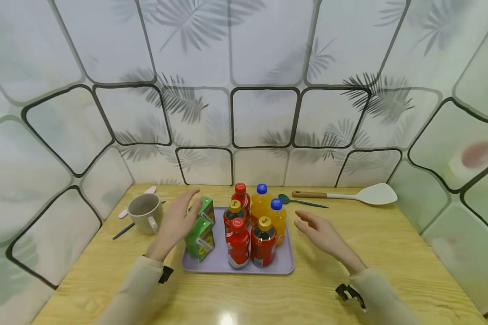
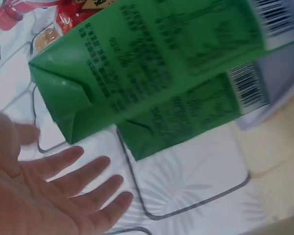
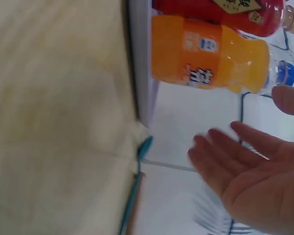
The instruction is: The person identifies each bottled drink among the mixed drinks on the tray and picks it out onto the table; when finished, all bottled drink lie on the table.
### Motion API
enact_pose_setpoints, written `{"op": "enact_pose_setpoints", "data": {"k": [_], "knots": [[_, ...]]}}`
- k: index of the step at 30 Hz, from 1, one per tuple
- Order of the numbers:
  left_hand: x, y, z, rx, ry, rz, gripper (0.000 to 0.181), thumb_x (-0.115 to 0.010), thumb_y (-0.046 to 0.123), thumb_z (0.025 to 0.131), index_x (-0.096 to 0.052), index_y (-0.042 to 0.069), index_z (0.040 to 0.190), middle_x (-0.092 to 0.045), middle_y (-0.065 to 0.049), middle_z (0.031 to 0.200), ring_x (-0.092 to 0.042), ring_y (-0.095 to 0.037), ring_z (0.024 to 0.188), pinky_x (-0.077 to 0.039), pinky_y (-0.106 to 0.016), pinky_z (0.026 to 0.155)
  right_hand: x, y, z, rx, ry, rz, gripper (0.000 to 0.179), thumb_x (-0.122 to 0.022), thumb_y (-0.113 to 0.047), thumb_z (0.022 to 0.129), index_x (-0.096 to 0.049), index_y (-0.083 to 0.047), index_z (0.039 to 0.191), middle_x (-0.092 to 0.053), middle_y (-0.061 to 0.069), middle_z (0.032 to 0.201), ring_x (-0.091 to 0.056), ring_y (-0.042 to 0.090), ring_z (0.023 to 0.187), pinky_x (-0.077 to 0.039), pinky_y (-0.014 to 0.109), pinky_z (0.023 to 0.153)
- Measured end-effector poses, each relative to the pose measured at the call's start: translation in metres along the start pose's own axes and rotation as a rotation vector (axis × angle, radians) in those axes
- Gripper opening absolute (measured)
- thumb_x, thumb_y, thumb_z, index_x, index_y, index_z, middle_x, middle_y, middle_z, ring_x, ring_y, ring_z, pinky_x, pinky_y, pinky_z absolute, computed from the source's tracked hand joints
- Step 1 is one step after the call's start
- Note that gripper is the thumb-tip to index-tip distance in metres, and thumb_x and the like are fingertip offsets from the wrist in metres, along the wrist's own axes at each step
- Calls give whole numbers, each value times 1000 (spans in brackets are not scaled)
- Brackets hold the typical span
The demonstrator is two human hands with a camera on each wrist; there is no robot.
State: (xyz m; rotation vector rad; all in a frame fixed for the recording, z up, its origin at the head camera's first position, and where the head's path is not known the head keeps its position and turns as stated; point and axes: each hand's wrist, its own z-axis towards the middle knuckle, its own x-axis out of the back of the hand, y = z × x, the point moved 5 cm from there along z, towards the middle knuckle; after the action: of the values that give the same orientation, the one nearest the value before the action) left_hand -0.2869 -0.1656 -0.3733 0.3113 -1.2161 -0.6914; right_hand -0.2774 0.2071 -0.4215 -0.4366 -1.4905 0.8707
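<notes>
A lilac tray (image 1: 220,257) carries two green drink cartons at its left, a front one (image 1: 198,243) and a rear one (image 1: 207,209). Beside them stand two red-capped red bottles (image 1: 237,248), two gold-capped bottles of dark drink (image 1: 263,246) and two blue-capped orange drink bottles (image 1: 279,225). My left hand (image 1: 176,221) is just left of the cartons; the left wrist view shows its fingers (image 2: 90,171) spread and holding nothing. Off the tray's right side, my right hand (image 1: 324,235) hovers near the orange bottles, its fingers (image 3: 225,152) relaxed and its palm empty.
Left of the tray are a grey mug (image 1: 145,210), a dark slim utensil (image 1: 124,231) and a pale spoon (image 1: 123,213). A teal spoon (image 1: 305,202) and a white spatula with wooden handle (image 1: 374,194) lie behind my right hand. Patterned curtain walls (image 1: 264,117) surround the wooden table (image 1: 390,253).
</notes>
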Motion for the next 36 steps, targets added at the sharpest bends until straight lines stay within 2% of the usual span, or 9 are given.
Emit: {"op": "enact_pose_setpoints", "data": {"k": [4, 8, 10, 13, 18, 22, 25, 31, 36], "knots": [[9, -17, -11, 35, 39, -130, 42, -35, 30, 107, -55, 6, 135, -58, -17, 135, -57, -38, 122, -50, -56, 100, -9, 10, 3, -12, -59, 297, 51, -54, -31, 100, -50, 2, 139, -54, 22, 139, -54, 37, 126, -50, 45, 105], [15, -33, -19, 94, 67, -211, 33, -42, 20, 105, -61, 5, 126, -66, -17, 122, -64, -33, 109, -58, -43, 88, -16, 18, 5, -26, -134, 495, 53, -54, -25, 101, -44, 9, 140, -51, 28, 139, -56, 35, 125, -54, 37, 101], [15, -41, -23, 137, 59, -278, 29, -45, 16, 104, -62, 3, 124, -67, -18, 117, -64, -33, 105, -59, -36, 82, -20, 21, 6, -53, -159, 565, 55, -55, -26, 100, -43, 8, 141, -50, 28, 139, -58, 32, 123, -54, 37, 101], [10, -53, -29, 220, -3, -370, 28, -44, 10, 103, -60, 0, 125, -65, -21, 117, -62, -32, 103, -58, -30, 78, -27, 23, 8, -83, -182, 631, 56, -58, -27, 98, -44, 7, 141, -51, 26, 140, -59, 30, 121, -53, 42, 102], [-4, -69, -36, 316, -157, -456, 30, -43, 0, 100, -55, -5, 127, -60, -26, 122, -62, -26, 100, -57, -34, 77, -32, 24, 10, -117, -174, 679, 56, -62, -22, 96, -44, 5, 141, -53, 22, 137, -60, 30, 119, -53, 44, 101], [-16, -77, -38, 320, -261, -450, 33, -50, -3, 94, -55, -7, 127, -59, -28, 123, -62, -25, 98, -58, -34, 74, -31, 24, 11, -140, -157, 682, 57, -65, -19, 94, -43, 3, 142, -50, 21, 138, -58, 28, 120, -54, 40, 100], [-24, -80, -35, 320, -294, -445, 36, -55, -2, 91, -54, -9, 127, -59, -30, 122, -62, -27, 98, -59, -34, 70, -28, 24, 10, -144, -155, 661, 58, -68, -17, 92, -44, 1, 142, -48, 20, 142, -55, 29, 124, -52, 38, 102], [-33, -85, -35, 378, -350, -491, 43, -59, -6, 87, -51, -9, 130, -57, -30, 123, -61, -28, 103, -60, -34, 73, -29, 20, 13, -102, -178, 629, 58, -67, -16, 92, -44, -4, 144, -45, 19, 148, -46, 35, 134, -43, 45, 112], [-35, -90, -38, 371, -420, -519, 51, -60, -10, 82, -48, -14, 132, -61, -27, 115, -62, -21, 95, -61, -35, 75, -33, 17, 19, -88, -179, 631, 59, -68, -15, 91, -44, -3, 144, -46, 19, 147, -46, 34, 134, -44, 42, 111]]}}
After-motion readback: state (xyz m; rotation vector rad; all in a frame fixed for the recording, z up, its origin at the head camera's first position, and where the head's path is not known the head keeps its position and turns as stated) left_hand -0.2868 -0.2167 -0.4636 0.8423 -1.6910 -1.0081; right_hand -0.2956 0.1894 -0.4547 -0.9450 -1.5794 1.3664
